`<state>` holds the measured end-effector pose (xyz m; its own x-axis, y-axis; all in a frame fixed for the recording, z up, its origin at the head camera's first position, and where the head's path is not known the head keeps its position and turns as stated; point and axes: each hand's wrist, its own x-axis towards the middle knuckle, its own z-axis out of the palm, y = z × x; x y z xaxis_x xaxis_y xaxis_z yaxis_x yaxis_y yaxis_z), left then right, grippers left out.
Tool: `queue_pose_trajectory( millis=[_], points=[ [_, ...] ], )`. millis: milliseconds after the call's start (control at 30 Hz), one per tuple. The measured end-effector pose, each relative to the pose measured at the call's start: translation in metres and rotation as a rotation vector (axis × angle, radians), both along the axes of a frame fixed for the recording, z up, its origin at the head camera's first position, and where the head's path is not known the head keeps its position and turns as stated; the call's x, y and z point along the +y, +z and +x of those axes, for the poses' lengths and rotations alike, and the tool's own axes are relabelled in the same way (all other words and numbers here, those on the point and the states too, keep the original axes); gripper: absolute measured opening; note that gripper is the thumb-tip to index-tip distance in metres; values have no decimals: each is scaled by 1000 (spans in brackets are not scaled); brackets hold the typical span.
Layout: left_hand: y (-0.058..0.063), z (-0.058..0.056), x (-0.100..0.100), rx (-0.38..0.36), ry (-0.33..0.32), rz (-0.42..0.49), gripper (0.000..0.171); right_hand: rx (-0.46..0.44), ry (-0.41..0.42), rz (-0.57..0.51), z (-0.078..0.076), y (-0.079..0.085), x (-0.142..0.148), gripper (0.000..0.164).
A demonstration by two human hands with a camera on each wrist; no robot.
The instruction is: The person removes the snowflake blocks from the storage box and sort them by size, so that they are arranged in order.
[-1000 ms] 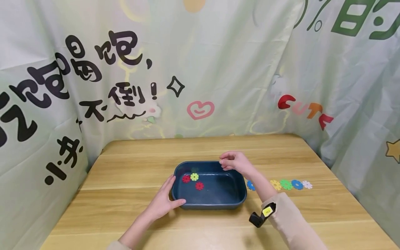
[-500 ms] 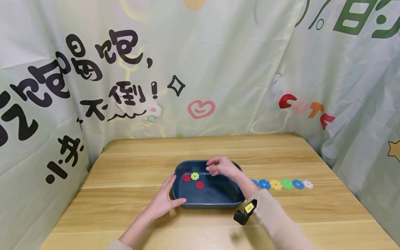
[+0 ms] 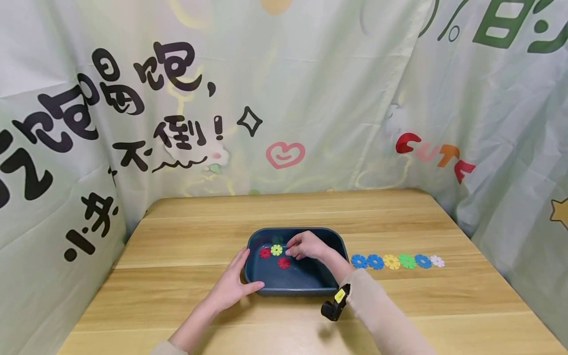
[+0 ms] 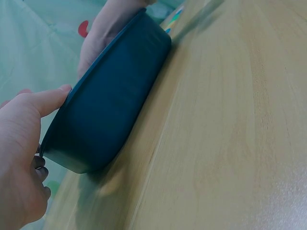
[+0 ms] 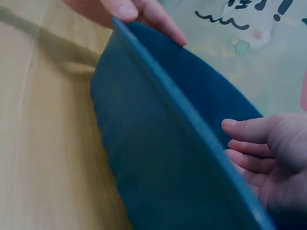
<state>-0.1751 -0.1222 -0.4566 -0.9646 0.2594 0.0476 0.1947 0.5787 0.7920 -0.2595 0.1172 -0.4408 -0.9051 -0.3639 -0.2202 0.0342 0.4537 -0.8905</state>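
A dark blue basin (image 3: 297, 292) stands on the wooden table in the head view. On its floor lie two red snowflake discs, one at the left (image 3: 265, 253) and one nearer the middle (image 3: 284, 263), beside a yellow-green disc (image 3: 276, 250). My left hand (image 3: 230, 283) holds the basin's near left corner, thumb on the rim (image 4: 67, 98). Inside the basin, my right hand (image 3: 308, 245) hovers just right of the discs. Its fingers are loosely bent, and the right wrist view shows a gap between thumb and fingers (image 5: 249, 160). No disc shows in it, though the fingertips are partly hidden.
Right of the basin, several snowflake discs form a row on the table: two blue ones first (image 3: 367, 261), then yellow (image 3: 391, 262), green (image 3: 407, 261), blue (image 3: 423, 261) and pale pink (image 3: 437, 261). A printed curtain (image 3: 328, 108) hangs behind the table.
My right hand has moved left and down from above the basin's far right rim to beside the discs, uncovering the row. My left hand and the basin stay put.
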Motion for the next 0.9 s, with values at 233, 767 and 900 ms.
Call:
queue_pose_trajectory(
  millis=[233, 767, 900],
  points=[
    [0, 0, 0, -5, 0, 0, 92, 28, 53, 72, -1, -9, -3, 27],
    [2, 1, -1, 4, -8, 1, 91, 138, 147, 192, -1, -16, -7, 26],
    [1, 1, -1, 2, -7, 6, 91, 180, 171, 224, -2, -18, -8, 26]
  ],
)
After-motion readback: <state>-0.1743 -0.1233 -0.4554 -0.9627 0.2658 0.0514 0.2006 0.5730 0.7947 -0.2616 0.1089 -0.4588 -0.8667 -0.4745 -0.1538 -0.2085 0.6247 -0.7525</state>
